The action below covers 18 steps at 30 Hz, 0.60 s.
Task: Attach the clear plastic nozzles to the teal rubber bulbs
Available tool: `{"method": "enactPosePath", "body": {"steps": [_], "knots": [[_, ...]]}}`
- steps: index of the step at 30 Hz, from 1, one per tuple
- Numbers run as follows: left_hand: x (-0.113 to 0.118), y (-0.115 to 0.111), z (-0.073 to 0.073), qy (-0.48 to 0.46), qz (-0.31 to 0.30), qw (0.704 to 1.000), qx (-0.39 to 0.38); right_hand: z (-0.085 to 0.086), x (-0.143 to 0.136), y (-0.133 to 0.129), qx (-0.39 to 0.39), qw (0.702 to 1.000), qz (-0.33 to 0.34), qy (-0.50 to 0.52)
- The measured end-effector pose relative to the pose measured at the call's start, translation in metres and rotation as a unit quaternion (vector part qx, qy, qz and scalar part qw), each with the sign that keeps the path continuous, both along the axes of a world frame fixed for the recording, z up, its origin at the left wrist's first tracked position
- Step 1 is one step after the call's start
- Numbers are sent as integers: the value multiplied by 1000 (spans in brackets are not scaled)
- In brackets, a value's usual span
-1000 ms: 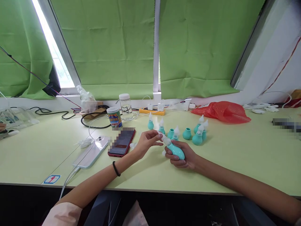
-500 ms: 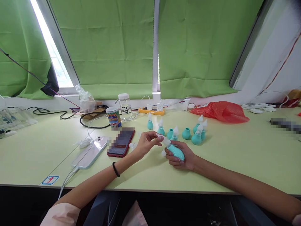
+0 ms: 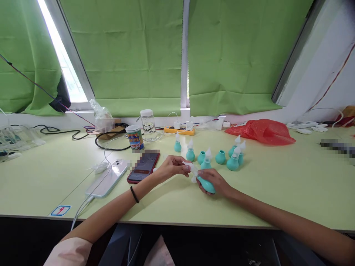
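My right hand (image 3: pixel 215 181) is wrapped round a teal rubber bulb (image 3: pixel 206 185), which lies tilted with its neck toward the upper left. A translucent white nozzle (image 3: pixel 192 168) sits at the bulb's neck, and my left hand (image 3: pixel 175 167) pinches it between thumb and fingers. Behind my hands stand several teal bulbs with white nozzles, one of them (image 3: pixel 232 162) at the right. Two bulbs without nozzles, one of them (image 3: pixel 220 157) nearer the middle, are among them. A small white piece (image 3: pixel 193 180) lies just below the held nozzle.
A red-edged phone (image 3: pixel 143 168) and a pale phone (image 3: pixel 107 178) with a cable lie at the left. Behind them are a printed tub (image 3: pixel 135 137) and a lidded clear jar (image 3: pixel 148 125). A red plastic bag (image 3: pixel 262 132) rests at the back right, near a yellow power strip (image 3: pixel 179 130).
My right hand has rolled over, its back now turned more upward, and the bulb has dipped slightly. My left hand's grasp has shifted along the nozzle, closer to the bulb.
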<state>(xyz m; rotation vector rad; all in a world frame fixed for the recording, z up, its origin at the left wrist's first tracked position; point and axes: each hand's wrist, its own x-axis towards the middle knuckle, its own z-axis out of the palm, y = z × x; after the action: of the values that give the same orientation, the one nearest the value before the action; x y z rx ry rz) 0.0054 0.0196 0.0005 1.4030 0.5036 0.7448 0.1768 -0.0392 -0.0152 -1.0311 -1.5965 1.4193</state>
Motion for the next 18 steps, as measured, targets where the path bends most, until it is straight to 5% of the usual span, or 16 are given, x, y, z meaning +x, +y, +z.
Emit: {"method": "enactPosePath", "body": {"steps": [6,18], "knots": [[-5,2,5,43,-29,998,20,0,8,-3,255,943,-70,-203],[-8,0,13,112,-43,991,62,-3,14,1,386,832,-100,-386]]}}
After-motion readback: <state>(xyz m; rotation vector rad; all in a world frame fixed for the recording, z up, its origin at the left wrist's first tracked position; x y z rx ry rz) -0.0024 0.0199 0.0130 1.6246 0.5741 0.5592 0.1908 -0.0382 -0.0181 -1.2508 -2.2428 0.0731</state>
